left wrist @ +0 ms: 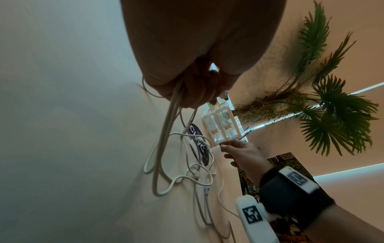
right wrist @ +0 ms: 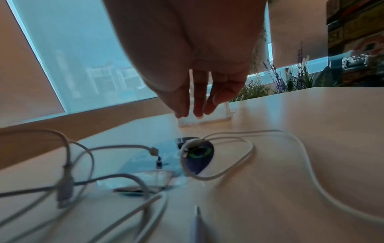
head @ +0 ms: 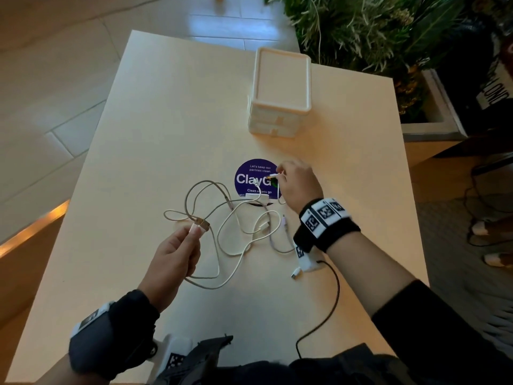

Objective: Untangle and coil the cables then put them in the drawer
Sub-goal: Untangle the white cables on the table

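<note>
Several thin white and beige cables (head: 238, 226) lie tangled mid-table. My left hand (head: 195, 230) pinches the metal plug of the beige cable (head: 202, 187) between thumb and forefinger, lifted a little off the table; in the left wrist view its strands (left wrist: 166, 131) hang from my fist. My right hand (head: 280, 173) hovers over a purple round sticker (head: 249, 179), fingers straight (right wrist: 193, 113), tips just by a white cable's connector (head: 273, 175) and holding nothing. The small white drawer unit (head: 280, 90) stands behind, both drawers closed.
A lilac cable (head: 277, 245) and a loose white plug (head: 295, 273) lie near my right wrist. A black wire (head: 333, 295) runs from the wrist camera. A planter with plants (head: 374, 29) borders the table's far right; the floor drops off at left.
</note>
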### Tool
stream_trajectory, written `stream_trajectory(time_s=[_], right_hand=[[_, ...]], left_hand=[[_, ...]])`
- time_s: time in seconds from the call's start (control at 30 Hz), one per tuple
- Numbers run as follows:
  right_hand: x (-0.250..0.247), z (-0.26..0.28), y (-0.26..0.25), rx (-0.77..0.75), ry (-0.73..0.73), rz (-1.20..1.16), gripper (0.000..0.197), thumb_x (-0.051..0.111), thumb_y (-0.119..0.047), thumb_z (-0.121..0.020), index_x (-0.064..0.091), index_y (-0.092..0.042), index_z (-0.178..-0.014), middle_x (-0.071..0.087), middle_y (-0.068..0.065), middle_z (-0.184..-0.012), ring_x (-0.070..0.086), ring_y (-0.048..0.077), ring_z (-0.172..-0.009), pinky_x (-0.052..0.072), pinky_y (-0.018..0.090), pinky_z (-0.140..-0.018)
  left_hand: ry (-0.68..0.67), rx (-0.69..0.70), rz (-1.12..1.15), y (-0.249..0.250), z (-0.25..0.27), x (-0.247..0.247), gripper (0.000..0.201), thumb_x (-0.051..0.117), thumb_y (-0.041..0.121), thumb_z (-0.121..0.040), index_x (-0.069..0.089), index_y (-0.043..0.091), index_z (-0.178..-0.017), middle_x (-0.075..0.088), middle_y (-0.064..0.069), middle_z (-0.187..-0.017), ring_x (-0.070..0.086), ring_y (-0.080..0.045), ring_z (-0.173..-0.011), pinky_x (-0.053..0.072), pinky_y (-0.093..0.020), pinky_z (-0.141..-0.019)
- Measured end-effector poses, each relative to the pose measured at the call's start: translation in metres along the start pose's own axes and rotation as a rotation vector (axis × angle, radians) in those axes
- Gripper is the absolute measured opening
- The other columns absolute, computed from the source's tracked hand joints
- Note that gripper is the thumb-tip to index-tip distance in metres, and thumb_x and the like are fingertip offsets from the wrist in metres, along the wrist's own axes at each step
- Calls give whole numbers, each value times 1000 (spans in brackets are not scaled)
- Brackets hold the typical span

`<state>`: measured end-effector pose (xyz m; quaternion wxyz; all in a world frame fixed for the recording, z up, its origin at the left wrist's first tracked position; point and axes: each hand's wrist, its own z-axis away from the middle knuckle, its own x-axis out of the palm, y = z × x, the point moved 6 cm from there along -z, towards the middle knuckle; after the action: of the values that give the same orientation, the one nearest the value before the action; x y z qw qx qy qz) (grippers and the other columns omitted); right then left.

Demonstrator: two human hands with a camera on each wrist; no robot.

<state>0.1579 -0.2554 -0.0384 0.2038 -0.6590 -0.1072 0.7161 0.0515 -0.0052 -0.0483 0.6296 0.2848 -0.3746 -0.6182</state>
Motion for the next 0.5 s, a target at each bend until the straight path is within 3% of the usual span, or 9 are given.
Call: stream_trajectory(time_s=[0.13, 0.3, 0.37, 0.5], right_hand=[[35, -27, 3, -76, -171, 257, 31, 50, -23, -92, 55, -15, -121, 54, 3, -126, 42, 27, -117, 38, 41, -93], [44, -15, 3, -116, -121, 359, 21, 52, -27, -91, 62, -16, -106, 57, 1, -116, 42, 25, -111, 33, 40, -89], [33, -3, 0, -86, -50, 149, 18, 56, -28, -88, 67, -19, -99, 58, 2, -105, 43, 25, -106, 33, 38, -86], [-4, 43, -21, -4, 41, -544, 9, 68, -14, -81, 71, -11, -90, 66, 0, -83, 60, 15, -81, 51, 38, -81]], left_hand=[[-15, 27, -9, 1, -1, 1, 23, 42, 28, -97, 61, 17, -92, 33, 11, -55, 25, -5, -45, 23, -15, -40], [5, 59, -24, 5, -5, 6, 25, 38, 27, -100, 58, 14, -98, 39, 13, -54, 31, -3, -47, 27, -15, -41], [11, 77, -23, 9, -8, 11, 24, 36, 26, -101, 57, 14, -97, 42, 14, -54, 33, -2, -47, 27, -15, -43], [0, 182, -7, 24, -5, 27, 23, 33, 25, -102, 53, 19, -91, 42, 13, -60, 33, -3, -52, 28, -13, -45]])
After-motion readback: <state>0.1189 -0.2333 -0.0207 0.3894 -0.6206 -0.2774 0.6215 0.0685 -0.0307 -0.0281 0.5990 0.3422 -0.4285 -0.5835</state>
